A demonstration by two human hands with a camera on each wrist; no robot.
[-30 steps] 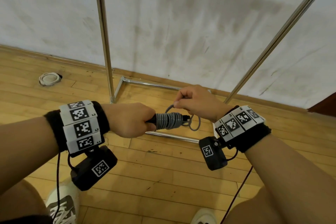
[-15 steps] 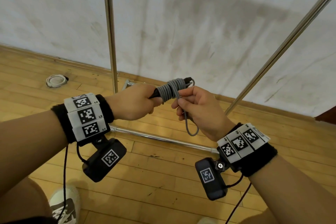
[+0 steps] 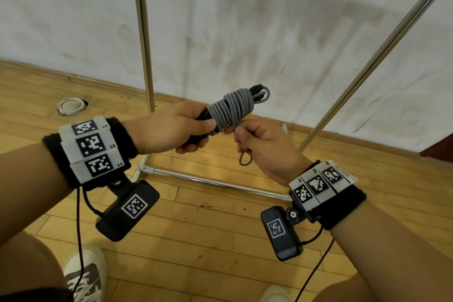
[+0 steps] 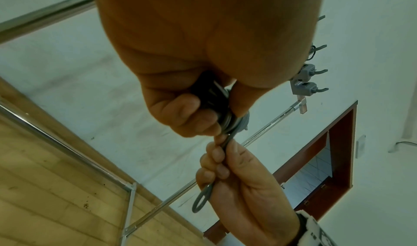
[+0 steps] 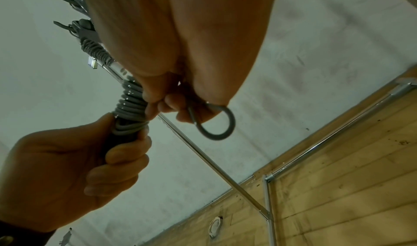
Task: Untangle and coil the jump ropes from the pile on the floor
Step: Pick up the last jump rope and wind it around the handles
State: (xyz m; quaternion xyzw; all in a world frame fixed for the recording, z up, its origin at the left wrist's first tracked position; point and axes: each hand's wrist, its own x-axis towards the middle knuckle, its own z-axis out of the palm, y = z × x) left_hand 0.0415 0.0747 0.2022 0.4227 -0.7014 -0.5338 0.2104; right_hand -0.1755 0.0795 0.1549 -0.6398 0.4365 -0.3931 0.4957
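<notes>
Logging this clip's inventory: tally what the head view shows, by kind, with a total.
Hands: 2, left hand and right hand
Jump rope bundles: 1, grey jump rope
Wrist cameras: 2, and
Shoes: 2, and
Metal rack: 1
White ring on floor: 1
Total: 9
</notes>
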